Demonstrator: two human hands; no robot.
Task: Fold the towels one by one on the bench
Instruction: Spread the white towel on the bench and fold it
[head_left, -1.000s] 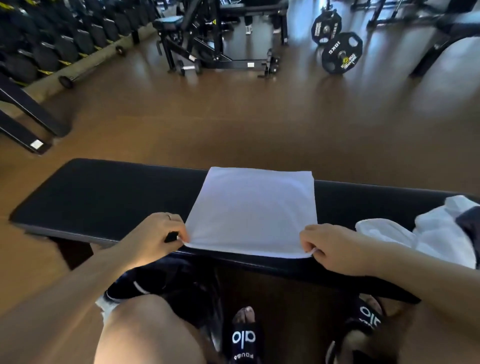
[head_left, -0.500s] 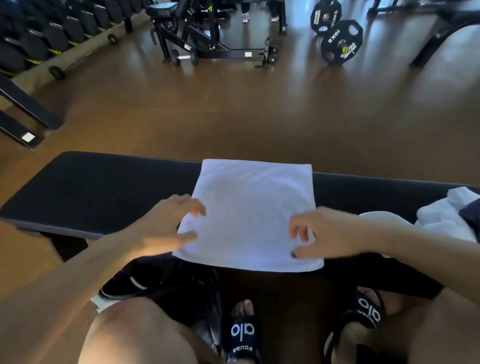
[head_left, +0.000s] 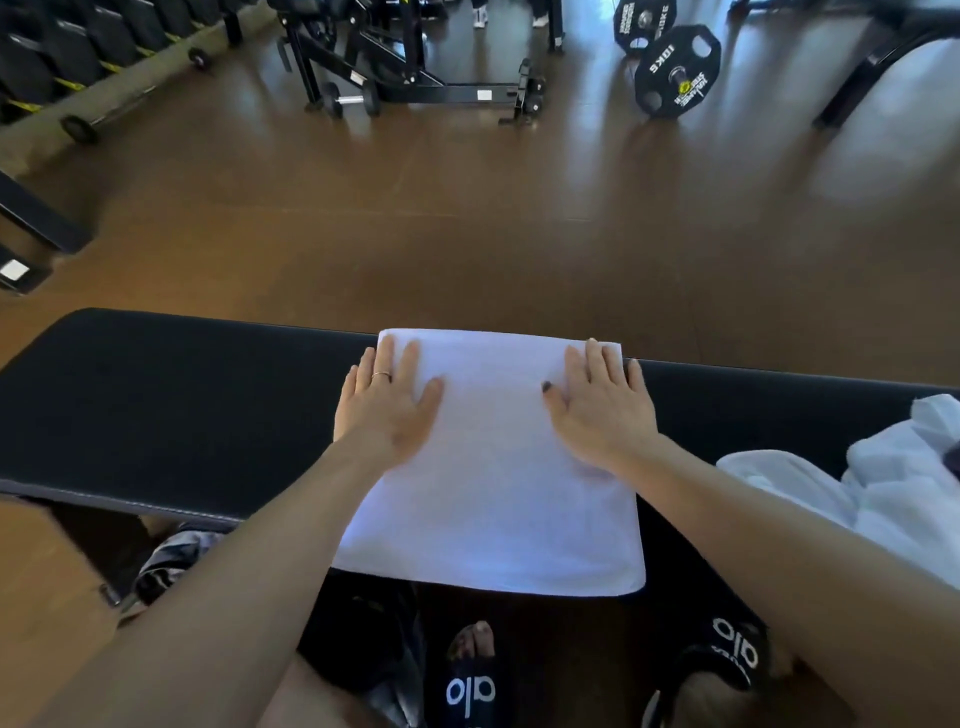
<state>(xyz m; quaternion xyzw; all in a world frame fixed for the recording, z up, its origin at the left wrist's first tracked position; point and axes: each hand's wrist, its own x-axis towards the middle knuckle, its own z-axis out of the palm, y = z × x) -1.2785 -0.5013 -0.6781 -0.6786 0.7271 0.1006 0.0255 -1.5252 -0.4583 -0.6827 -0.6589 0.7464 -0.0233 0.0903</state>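
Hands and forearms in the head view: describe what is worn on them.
Both forearms are bare, with no sleeves in view. The left hand wears a thin band ring on one finger. The right hand has no ring that shows; its thumbnail carries dark polish. No watch, bracelet or glove shows on either wrist.

A gym is showing itself all around: a rack of dumbbells (head_left: 67, 47) is lining the left wall, weight plates (head_left: 675, 75) are leaning on the brown floor (head_left: 467, 208), and a padded black bench (head_left: 182, 415) is stretching across.
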